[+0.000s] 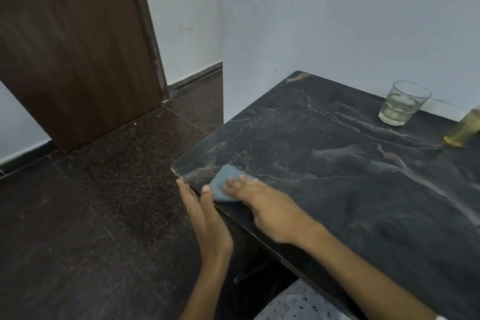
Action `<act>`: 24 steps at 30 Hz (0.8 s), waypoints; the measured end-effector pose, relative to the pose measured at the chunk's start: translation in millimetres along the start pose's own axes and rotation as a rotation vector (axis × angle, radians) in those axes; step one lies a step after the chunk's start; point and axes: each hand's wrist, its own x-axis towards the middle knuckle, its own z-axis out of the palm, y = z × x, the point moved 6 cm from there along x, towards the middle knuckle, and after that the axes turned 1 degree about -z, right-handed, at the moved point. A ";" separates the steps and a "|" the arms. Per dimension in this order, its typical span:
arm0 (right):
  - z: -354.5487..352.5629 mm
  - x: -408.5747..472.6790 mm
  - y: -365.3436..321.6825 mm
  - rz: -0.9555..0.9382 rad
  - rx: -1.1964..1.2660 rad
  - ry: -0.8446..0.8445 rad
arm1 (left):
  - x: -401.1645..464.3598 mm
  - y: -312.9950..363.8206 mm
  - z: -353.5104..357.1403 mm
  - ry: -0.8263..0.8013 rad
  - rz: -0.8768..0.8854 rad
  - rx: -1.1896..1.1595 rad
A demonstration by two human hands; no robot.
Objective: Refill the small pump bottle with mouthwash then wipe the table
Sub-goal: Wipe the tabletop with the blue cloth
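A folded blue-grey cloth (222, 181) lies flat on the near left corner of the black marble table (350, 163). My right hand (267, 205) presses down on the cloth with its fingers spread over it. My left hand (205, 213) is held flat and upright against the table's front edge, just beside the cloth, holding nothing. A bottle with yellowish liquid (465, 127) stands at the far right, cut off by the frame's edge, so its top is hidden.
A clear drinking glass (401, 102) with a little liquid stands at the back right by the white wall. A dark wooden door (75, 41) is at the left, above a dark speckled floor (91, 215).
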 end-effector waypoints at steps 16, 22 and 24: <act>-24.2 -111.3 4.6 0.155 -0.006 -0.012 | -45.2 0.7 25.5 -0.038 -0.035 0.087; -81.2 -106.1 90.2 0.612 -0.060 0.163 | -60.8 1.4 34.8 -0.059 -0.049 0.139; -73.1 -95.3 78.4 0.575 -0.074 0.192 | -63.1 1.6 35.8 -0.058 -0.042 0.148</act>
